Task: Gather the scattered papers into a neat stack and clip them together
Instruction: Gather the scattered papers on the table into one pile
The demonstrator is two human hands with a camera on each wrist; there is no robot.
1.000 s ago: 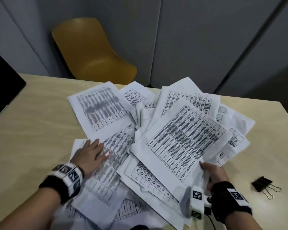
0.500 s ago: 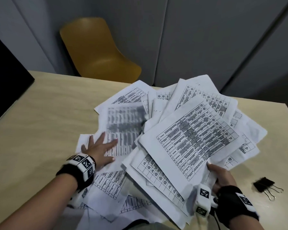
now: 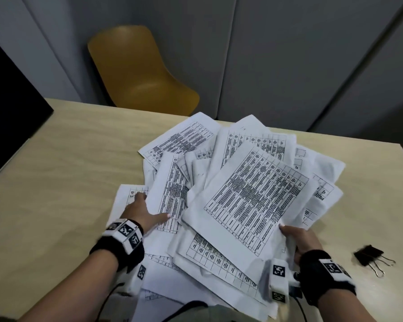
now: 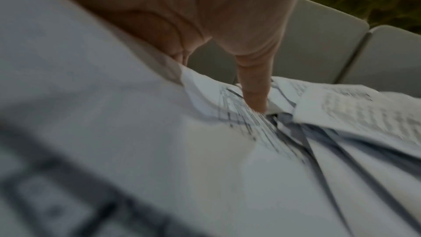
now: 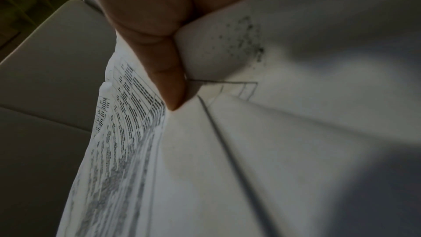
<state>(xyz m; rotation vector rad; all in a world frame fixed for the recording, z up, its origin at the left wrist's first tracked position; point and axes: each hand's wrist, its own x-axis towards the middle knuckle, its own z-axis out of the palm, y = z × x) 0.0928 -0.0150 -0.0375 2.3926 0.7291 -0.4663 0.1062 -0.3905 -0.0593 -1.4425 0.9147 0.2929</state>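
A loose pile of printed table sheets (image 3: 254, 201) fans across the middle of the wooden table (image 3: 68, 182). My left hand (image 3: 147, 212) lies flat on the sheets at the pile's left side, fingers spread and thumb pointing right. In the left wrist view one finger (image 4: 255, 93) presses down on the overlapping sheets (image 4: 341, 114). My right hand (image 3: 296, 238) grips the near right edge of the top sheets, thumb on top. The right wrist view shows that thumb (image 5: 168, 78) pinching the paper edge (image 5: 227, 150). A black binder clip (image 3: 368, 253) lies on the table to the right of my right hand.
A yellow chair (image 3: 137, 73) stands behind the table's far edge, in front of grey wall panels. A black flat object (image 3: 7, 89) covers the far left corner. Bare tabletop stretches left of the pile and around the clip.
My left hand has pushed the left-hand sheets rightwards into the pile, which is now narrower. My right hand has kept its grip on the top sheets.
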